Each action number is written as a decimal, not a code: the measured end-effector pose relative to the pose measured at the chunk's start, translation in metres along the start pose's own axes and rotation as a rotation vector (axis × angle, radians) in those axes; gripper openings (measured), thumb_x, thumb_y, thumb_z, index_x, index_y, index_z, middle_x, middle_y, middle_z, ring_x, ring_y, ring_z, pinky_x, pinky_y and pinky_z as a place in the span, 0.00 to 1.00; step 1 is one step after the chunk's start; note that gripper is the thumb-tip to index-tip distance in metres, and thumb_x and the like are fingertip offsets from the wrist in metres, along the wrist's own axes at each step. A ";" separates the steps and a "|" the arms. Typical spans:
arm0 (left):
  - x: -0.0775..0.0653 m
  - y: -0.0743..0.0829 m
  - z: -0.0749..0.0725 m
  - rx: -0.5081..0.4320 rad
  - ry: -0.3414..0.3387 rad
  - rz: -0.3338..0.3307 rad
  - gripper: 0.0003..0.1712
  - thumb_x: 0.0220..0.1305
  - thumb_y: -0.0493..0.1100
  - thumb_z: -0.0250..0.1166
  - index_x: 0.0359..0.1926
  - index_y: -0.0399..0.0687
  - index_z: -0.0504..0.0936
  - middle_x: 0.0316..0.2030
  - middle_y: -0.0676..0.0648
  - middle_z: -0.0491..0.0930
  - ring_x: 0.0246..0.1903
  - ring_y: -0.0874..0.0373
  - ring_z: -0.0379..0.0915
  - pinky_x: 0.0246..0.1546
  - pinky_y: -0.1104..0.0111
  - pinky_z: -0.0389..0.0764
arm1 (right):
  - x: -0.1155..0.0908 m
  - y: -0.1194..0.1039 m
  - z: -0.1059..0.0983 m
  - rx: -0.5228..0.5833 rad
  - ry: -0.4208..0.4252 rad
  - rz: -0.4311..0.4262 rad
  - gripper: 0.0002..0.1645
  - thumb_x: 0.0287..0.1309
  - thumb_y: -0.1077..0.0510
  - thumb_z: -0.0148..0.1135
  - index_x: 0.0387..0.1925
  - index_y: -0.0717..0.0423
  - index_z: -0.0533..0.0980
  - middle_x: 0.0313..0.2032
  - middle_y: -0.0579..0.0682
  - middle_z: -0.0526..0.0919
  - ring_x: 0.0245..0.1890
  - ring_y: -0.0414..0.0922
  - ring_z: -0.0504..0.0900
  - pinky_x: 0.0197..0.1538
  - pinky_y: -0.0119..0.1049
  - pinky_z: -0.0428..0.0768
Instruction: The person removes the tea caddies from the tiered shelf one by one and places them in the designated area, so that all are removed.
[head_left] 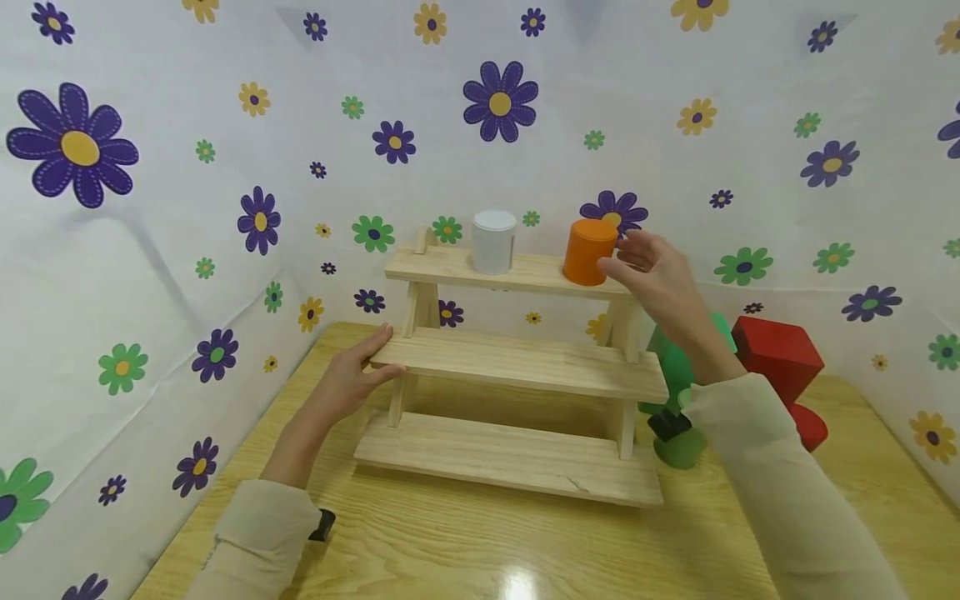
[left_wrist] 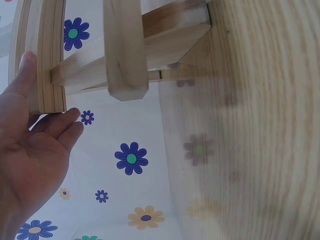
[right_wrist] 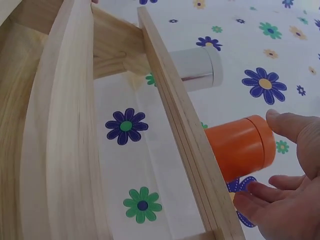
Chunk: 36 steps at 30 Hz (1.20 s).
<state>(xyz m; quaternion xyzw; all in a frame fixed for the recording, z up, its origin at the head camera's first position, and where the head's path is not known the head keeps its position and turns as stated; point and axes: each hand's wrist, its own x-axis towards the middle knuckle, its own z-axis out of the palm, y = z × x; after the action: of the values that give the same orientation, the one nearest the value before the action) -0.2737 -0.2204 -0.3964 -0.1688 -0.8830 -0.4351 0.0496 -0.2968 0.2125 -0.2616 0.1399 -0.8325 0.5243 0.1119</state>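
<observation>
A three-tier wooden display stand [head_left: 517, 362] stands on the table. On its top tier are a white canister [head_left: 493, 243] and, to the right of it, an orange canister [head_left: 589, 252] with a lid. My left hand [head_left: 349, 377] grips the left end of the middle tier; in the left wrist view, the thumb [left_wrist: 26, 70] and fingers lie on opposite sides of the board. Beside the orange canister is my right hand [head_left: 651, 271], its fingers spread and relaxed. The right wrist view has the thumb [right_wrist: 287, 122] close to the canister's lid and the other fingers [right_wrist: 265, 195] apart from its side.
Right of the stand, behind my right forearm, are green objects [head_left: 678, 446] and a red block [head_left: 776, 354] above another red piece [head_left: 808, 427]. A flowered white cloth [head_left: 300, 150] rises behind the wood-grain table [head_left: 450, 542] and along its sides.
</observation>
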 end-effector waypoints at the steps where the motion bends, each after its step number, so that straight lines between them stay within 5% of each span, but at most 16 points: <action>1: 0.000 -0.001 0.001 0.000 0.001 0.001 0.46 0.71 0.51 0.67 0.80 0.38 0.56 0.80 0.40 0.50 0.78 0.41 0.46 0.76 0.50 0.57 | 0.002 0.000 0.003 0.003 0.003 -0.002 0.50 0.70 0.48 0.67 0.79 0.66 0.53 0.73 0.65 0.66 0.72 0.60 0.66 0.74 0.54 0.65; 22: 0.001 -0.005 0.001 -0.025 0.010 0.005 0.46 0.71 0.50 0.68 0.80 0.39 0.56 0.80 0.41 0.50 0.79 0.43 0.46 0.75 0.51 0.57 | 0.029 -0.003 0.033 0.110 0.040 -0.029 0.43 0.69 0.56 0.68 0.74 0.67 0.58 0.66 0.64 0.71 0.65 0.57 0.72 0.73 0.49 0.70; 36: 0.000 -0.003 0.002 -0.026 0.007 -0.019 0.47 0.71 0.51 0.68 0.80 0.40 0.55 0.80 0.42 0.49 0.79 0.43 0.45 0.75 0.51 0.58 | 0.009 -0.001 0.016 0.006 0.112 -0.002 0.48 0.68 0.46 0.68 0.78 0.63 0.58 0.70 0.61 0.71 0.70 0.56 0.71 0.73 0.49 0.69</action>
<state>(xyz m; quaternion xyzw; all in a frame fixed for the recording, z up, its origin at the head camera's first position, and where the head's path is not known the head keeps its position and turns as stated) -0.2744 -0.2199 -0.3998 -0.1598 -0.8787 -0.4474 0.0463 -0.3052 0.1969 -0.2647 0.1115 -0.8233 0.5335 0.1583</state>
